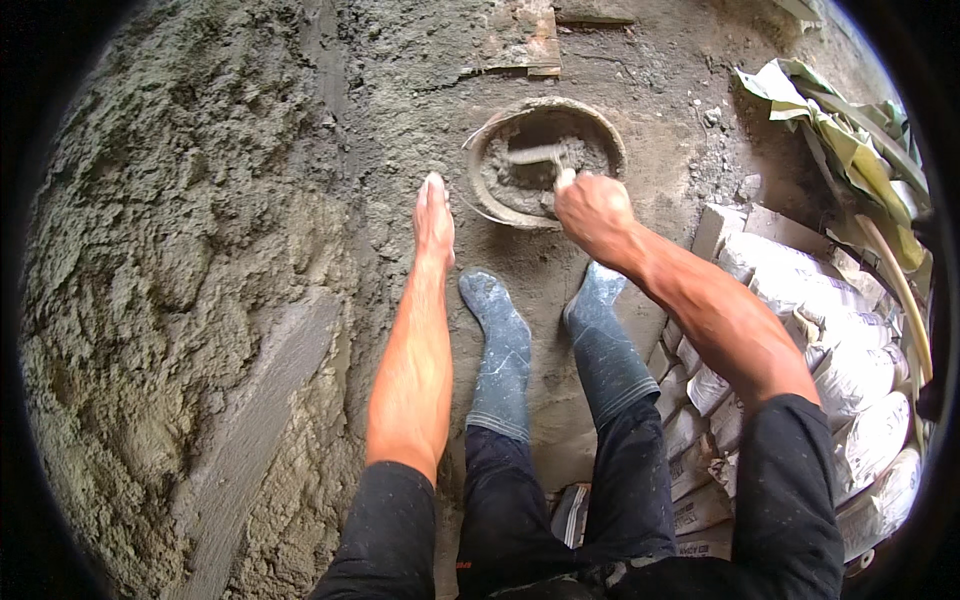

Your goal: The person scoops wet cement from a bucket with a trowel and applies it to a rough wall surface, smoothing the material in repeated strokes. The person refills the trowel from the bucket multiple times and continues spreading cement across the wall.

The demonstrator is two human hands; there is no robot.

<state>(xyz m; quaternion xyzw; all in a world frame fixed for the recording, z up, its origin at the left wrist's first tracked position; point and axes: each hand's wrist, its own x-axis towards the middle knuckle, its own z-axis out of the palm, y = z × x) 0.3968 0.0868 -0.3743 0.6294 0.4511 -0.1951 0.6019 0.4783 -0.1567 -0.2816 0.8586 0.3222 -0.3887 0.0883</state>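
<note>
My right hand (597, 212) is closed around the handle of a trowel (533, 155), its blade coated with grey mortar. The blade is inside a round bucket (543, 104) in front of me, over wet mortar (590, 152) that partly fills it. To the left of the bucket, apart from its rim, my left hand (434, 222) is seen edge-on. Its fingers are stretched out and it holds nothing visible. The bucket's thin wire handle (478, 205) hangs down on its near left side.
Rough grey mortar (180, 200) covers the left side, with a smoothed strip (262, 420) through it. White sacks (850, 380) are stacked at the right, below a crumpled pale green sheet (840, 130). My blue rubber boots (500, 345) stand just behind the bucket. A board (525, 40) lies beyond it.
</note>
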